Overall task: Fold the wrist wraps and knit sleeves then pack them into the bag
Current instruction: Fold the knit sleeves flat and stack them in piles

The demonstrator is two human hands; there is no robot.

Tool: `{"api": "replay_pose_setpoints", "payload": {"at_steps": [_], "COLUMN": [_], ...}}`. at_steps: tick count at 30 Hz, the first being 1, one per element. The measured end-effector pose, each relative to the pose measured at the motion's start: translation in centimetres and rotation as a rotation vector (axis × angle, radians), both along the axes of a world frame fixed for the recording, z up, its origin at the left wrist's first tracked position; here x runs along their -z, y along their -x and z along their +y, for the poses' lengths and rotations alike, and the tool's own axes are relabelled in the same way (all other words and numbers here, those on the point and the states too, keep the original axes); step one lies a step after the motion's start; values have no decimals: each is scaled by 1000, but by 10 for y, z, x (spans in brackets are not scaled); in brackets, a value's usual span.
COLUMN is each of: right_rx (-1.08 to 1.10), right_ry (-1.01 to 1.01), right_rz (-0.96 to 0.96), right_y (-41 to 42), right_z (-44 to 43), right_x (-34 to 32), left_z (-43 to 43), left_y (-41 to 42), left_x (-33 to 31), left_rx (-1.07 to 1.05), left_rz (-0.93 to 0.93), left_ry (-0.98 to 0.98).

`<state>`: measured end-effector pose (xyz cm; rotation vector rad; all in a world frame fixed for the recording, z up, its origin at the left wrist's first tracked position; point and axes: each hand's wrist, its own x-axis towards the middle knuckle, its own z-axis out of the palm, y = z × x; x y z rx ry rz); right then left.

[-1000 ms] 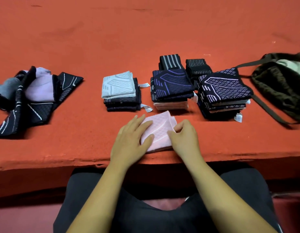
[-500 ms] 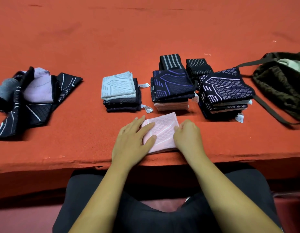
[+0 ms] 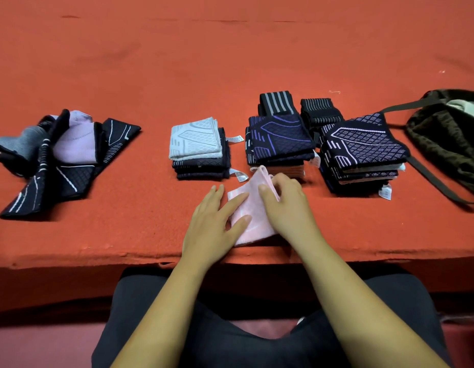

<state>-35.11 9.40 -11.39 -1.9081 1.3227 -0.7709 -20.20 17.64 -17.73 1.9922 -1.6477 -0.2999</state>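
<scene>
Unfolded sleeve pile [image 3: 63, 158] at far left. Left hand [image 3: 213, 227], open and flat, presses the pink knit sleeve [image 3: 253, 216] at the red table [image 3: 230, 62] front edge; right hand [image 3: 286, 205] pinches its far corner. Folded stacks [image 3: 278, 142] lie behind; dark bag [image 3: 448, 144] at far right.
</scene>
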Motion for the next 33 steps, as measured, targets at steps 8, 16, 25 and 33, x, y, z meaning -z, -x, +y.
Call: {"api": "replay_pose_setpoints", "payload": {"at_steps": [8, 16, 25, 33], "right_rx": [-132, 43, 65, 60], "right_ry": [65, 144, 55, 316], "right_rz": [-385, -290, 67, 251], "right_y": [-46, -116, -173, -176], "right_z": [3, -45, -91, -84], "right_x": [-51, -60, -43, -36], "left_z": [9, -31, -83, -74], "left_y": [-19, -90, -141, -162], "left_x": [-35, -84, -75, -64], "left_rx": [-5, -210, -382, -387], "left_rz": [1014, 936, 371, 236], "left_ry": [408, 492, 294, 120]}}
